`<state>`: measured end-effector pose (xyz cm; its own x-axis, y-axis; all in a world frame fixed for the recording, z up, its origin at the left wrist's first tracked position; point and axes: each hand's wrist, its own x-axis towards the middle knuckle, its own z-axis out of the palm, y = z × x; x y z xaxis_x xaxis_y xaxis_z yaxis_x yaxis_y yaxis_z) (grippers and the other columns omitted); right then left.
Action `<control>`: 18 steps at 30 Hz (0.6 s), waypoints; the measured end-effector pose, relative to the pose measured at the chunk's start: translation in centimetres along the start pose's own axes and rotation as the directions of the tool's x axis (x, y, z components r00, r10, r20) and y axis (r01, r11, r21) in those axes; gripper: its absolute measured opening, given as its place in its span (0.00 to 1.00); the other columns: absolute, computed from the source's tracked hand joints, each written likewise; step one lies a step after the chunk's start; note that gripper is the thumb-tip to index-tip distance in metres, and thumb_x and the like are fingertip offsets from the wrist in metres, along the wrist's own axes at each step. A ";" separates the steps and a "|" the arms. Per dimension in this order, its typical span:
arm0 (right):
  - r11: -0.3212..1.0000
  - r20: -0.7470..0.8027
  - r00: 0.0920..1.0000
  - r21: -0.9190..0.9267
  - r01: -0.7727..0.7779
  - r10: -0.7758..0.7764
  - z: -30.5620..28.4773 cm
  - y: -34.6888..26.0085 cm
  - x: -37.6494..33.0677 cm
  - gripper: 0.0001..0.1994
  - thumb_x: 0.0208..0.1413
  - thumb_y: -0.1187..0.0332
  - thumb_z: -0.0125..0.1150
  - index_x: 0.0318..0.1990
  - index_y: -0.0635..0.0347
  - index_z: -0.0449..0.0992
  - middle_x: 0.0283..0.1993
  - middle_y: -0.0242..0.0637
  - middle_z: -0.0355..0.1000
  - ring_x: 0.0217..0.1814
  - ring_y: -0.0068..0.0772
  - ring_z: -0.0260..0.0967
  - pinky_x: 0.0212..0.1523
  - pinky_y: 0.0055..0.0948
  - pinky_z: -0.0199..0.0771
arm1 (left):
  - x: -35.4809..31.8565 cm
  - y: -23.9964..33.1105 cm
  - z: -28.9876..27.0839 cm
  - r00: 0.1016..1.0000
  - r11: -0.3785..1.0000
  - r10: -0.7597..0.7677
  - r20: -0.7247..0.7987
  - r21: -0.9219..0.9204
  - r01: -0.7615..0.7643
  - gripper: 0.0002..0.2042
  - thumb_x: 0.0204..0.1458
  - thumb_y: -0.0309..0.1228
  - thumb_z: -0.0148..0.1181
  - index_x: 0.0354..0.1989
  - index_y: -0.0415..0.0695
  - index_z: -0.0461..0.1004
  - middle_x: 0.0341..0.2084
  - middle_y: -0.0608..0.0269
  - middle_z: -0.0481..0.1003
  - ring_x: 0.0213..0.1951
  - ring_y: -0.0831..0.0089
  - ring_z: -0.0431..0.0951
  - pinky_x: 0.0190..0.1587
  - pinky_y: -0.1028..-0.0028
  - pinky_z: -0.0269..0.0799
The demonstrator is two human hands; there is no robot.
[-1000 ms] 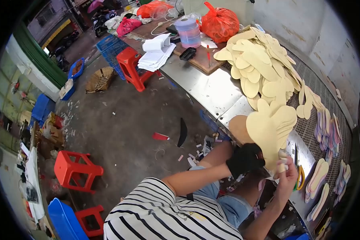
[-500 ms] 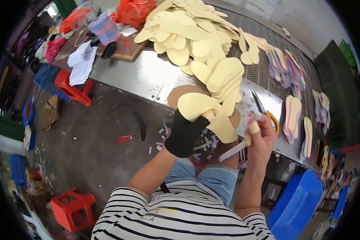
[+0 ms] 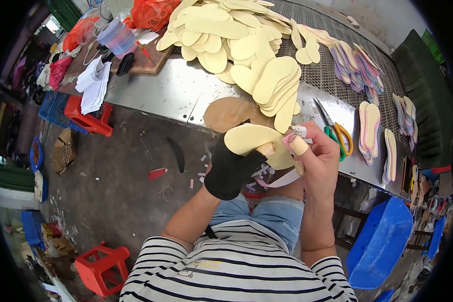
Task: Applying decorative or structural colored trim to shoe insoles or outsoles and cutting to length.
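Here the metal tabletop (image 3: 151,93) carries a broad heap of pale yellow insoles (image 3: 236,30), with green-and-yellow scissors (image 3: 337,132) lying just beside the person. Held above the lap, one yellow insole (image 3: 254,141) is clamped in the black-gloved left hand (image 3: 231,168), while the right hand (image 3: 314,158), fingertips taped, pinches its edge and a white strip. Likely the thin, floppy insole could slip or crease if either grip loosens.
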<state>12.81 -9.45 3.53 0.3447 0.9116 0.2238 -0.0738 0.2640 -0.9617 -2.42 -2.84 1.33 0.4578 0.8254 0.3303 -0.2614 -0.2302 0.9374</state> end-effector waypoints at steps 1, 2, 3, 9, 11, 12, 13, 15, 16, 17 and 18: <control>1.000 0.001 1.000 0.002 -0.001 0.001 0.1 0.0 0.0 0.05 0.52 0.76 0.59 0.35 0.67 0.77 0.38 0.33 0.68 0.29 0.18 0.68 0.25 0.15 0.67 | -0.1 -0.1 0.0 1.000 1.000 -0.001 -0.001 0.002 0.001 0.09 0.46 0.27 0.62 0.36 0.38 0.76 0.31 0.60 0.76 0.33 0.73 0.76 0.36 0.75 0.70; 1.000 0.013 1.000 -0.001 -0.002 0.002 0.3 0.0 0.1 0.04 0.52 0.76 0.59 0.35 0.67 0.76 0.38 0.32 0.68 0.30 0.18 0.69 0.27 0.15 0.68 | -0.1 -0.4 0.1 0.998 0.998 0.056 -0.016 0.030 -0.055 0.10 0.46 0.27 0.63 0.37 0.38 0.76 0.31 0.60 0.76 0.32 0.73 0.76 0.36 0.74 0.70; 1.000 0.025 1.000 -0.004 -0.002 0.002 0.6 -0.1 0.1 0.04 0.51 0.76 0.60 0.34 0.67 0.76 0.37 0.32 0.68 0.31 0.18 0.69 0.28 0.16 0.68 | -0.2 -0.5 0.1 0.993 0.992 0.112 -0.028 0.060 -0.110 0.10 0.46 0.27 0.63 0.37 0.39 0.76 0.31 0.60 0.76 0.31 0.72 0.76 0.35 0.74 0.70; 0.813 -0.127 0.906 -0.504 0.293 -0.405 1.5 0.5 -0.7 0.05 0.46 0.77 0.63 0.31 0.66 0.74 0.33 0.32 0.67 0.21 0.14 0.57 0.20 0.15 0.55 | 0.0 -0.2 0.3 0.993 0.994 0.105 -0.051 0.049 -0.103 0.11 0.45 0.27 0.64 0.38 0.40 0.76 0.33 0.60 0.77 0.34 0.73 0.77 0.37 0.73 0.71; 0.816 -0.082 0.929 -0.510 0.272 -0.361 1.2 0.2 -0.7 0.06 0.45 0.77 0.64 0.30 0.65 0.73 0.32 0.32 0.66 0.20 0.14 0.53 0.19 0.15 0.51 | 0.2 -0.2 0.0 0.994 0.990 0.104 -0.018 0.097 -0.102 0.12 0.45 0.28 0.64 0.38 0.39 0.76 0.33 0.60 0.77 0.35 0.74 0.77 0.38 0.74 0.71; 0.818 -0.038 0.948 -0.517 0.252 -0.316 1.0 0.0 -0.7 0.06 0.44 0.77 0.64 0.29 0.65 0.72 0.30 0.32 0.65 0.18 0.14 0.50 0.18 0.15 0.48 | 0.3 -0.3 -0.1 0.995 0.984 0.102 0.015 0.145 -0.103 0.12 0.44 0.28 0.64 0.38 0.39 0.76 0.34 0.60 0.77 0.36 0.74 0.77 0.39 0.74 0.72; 0.839 0.002 0.967 -0.497 0.221 -0.254 0.9 -0.5 -0.3 0.06 0.46 0.78 0.62 0.27 0.65 0.69 0.28 0.28 0.65 0.18 0.10 0.50 0.18 0.13 0.46 | 0.3 -0.2 -0.2 0.995 0.985 0.099 0.016 0.142 -0.101 0.12 0.44 0.28 0.64 0.38 0.39 0.76 0.34 0.60 0.77 0.36 0.74 0.77 0.39 0.74 0.72; 0.944 0.021 0.993 -0.309 0.115 -0.115 0.8 0.1 0.0 0.05 0.47 0.78 0.61 0.27 0.65 0.69 0.27 0.27 0.64 0.19 0.09 0.49 0.18 0.13 0.46 | 0.5 -0.1 -0.2 0.999 0.997 0.009 0.035 0.072 -0.012 0.13 0.44 0.27 0.64 0.39 0.39 0.76 0.35 0.62 0.78 0.36 0.77 0.77 0.40 0.74 0.72; 0.994 0.067 0.998 -0.112 -0.007 0.015 0.6 0.5 0.0 0.05 0.48 0.77 0.60 0.28 0.64 0.69 0.26 0.25 0.64 0.20 0.07 0.49 0.19 0.12 0.46 | 1.1 -0.7 -0.2 0.999 0.998 0.010 0.038 0.067 -0.012 0.13 0.44 0.27 0.64 0.39 0.39 0.76 0.35 0.62 0.78 0.36 0.77 0.77 0.40 0.74 0.72; 0.987 0.098 0.994 -0.153 0.057 -0.043 0.4 1.4 0.0 0.03 0.50 0.76 0.59 0.30 0.63 0.70 0.26 0.22 0.64 0.21 0.05 0.51 0.19 0.11 0.47 | 2.1 -1.9 -0.2 0.993 0.995 -0.068 0.098 -0.063 0.074 0.13 0.44 0.26 0.64 0.40 0.38 0.75 0.35 0.62 0.78 0.37 0.77 0.76 0.41 0.74 0.72; 0.987 0.105 0.994 -0.152 0.057 -0.041 0.4 1.6 0.1 0.03 0.50 0.76 0.59 0.30 0.63 0.70 0.26 0.22 0.64 0.21 0.05 0.51 0.19 0.11 0.47 | 2.7 -2.5 -0.2 0.977 0.969 -0.135 0.165 -0.186 0.165 0.13 0.45 0.25 0.63 0.40 0.38 0.75 0.35 0.63 0.78 0.37 0.78 0.76 0.41 0.75 0.72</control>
<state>12.31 -8.83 2.11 0.2475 0.9280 0.2786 0.0889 0.2646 -0.9603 -0.68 0.06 -0.15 0.6229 0.7523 0.2147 -0.3354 0.0089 0.9420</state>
